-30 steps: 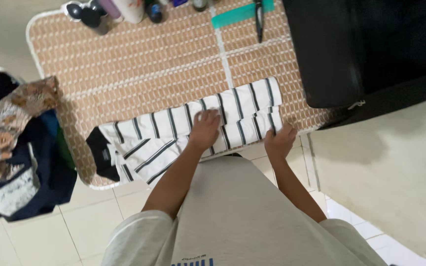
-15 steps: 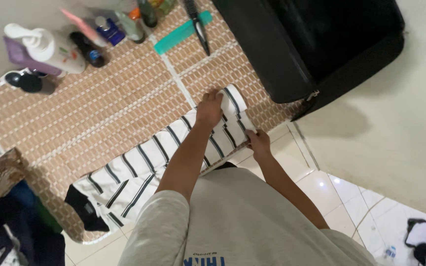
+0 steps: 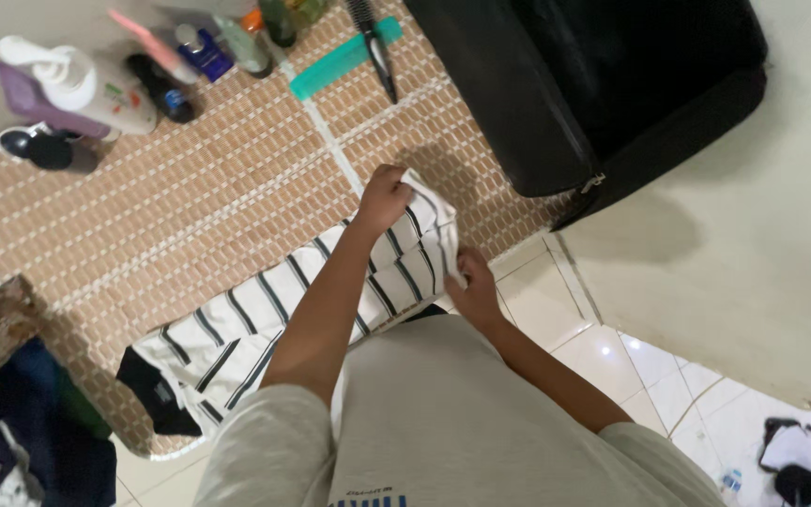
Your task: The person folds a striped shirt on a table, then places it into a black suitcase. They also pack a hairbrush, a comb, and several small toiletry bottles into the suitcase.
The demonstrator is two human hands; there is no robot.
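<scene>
Striped shirt (image 3: pixel 265 314): end pinched by both hands, forearm hides middle.

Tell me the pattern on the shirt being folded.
The folded shirt is white with thin dark stripes and a black collar, clearest in the head view.

left hand (image 3: pixel 382 197): grips the far end of the striped shirt (image 3: pixel 265 314), mid-frame
right hand (image 3: pixel 469 286): pinches its near corner
woven mat (image 3: pixel 190 202): beneath
black suitcase (image 3: pixel 584 84): upper right

Near edge of the striped shirt (image 3: pixel 265 319) behind the left forearm (image 3: pixel 316 319); laundry pile (image 3: pixel 2 413) cut by the frame's left edge.
</scene>
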